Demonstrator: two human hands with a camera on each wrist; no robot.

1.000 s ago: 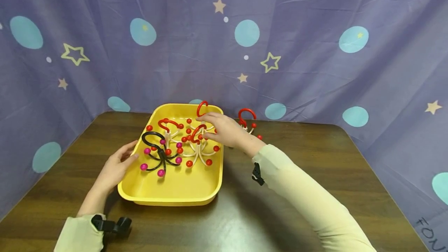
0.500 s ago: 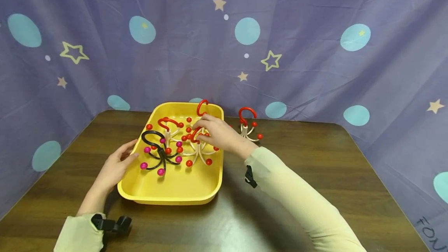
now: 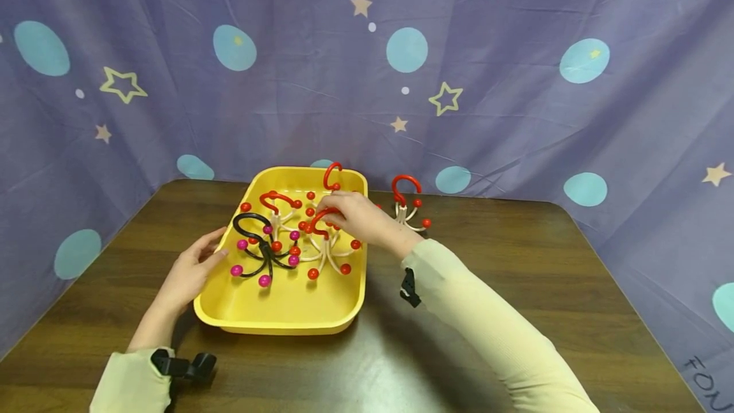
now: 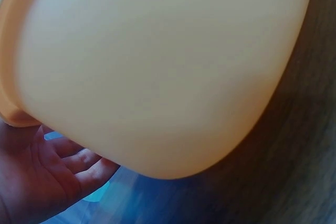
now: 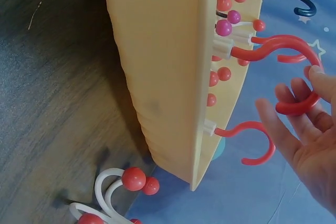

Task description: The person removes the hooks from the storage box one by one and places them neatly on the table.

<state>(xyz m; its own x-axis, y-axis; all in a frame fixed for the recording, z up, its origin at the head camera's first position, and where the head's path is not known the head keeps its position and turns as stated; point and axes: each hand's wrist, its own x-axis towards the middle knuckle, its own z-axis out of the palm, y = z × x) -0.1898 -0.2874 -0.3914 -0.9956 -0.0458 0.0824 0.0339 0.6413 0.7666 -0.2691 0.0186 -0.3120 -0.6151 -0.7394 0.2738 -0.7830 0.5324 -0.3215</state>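
Observation:
A yellow plastic tub (image 3: pixel 281 311) holds several spider-shaped massagers with hook handles and ball-tipped legs. My left hand (image 3: pixel 192 269) grips its left side, thumb at the rim and fingers along the outer wall (image 4: pixel 157 77). Over the right side, my right hand (image 3: pixel 362 217) pinches the red hook of a white-legged massager (image 3: pixel 326 248); in the right wrist view the thumb presses that red hook (image 5: pixel 273 45). To its left are a black massager (image 3: pixel 266 252) with pink balls and another red-hooked massager (image 3: pixel 276 217). A further red-hooked massager (image 3: pixel 332 176) stands behind, partly hidden by my right hand.
Outside the tub, on the wooden table (image 3: pixel 487 311), another white massager (image 3: pixel 402 212) with a red hook stands to the right. A purple curtain (image 3: pixel 321 113) with stars and blue dots hangs behind the table.
My right hand has moved slightly left and closed its fingers onto the front red hook. That massager has shifted slightly. The left hand stays on the tub.

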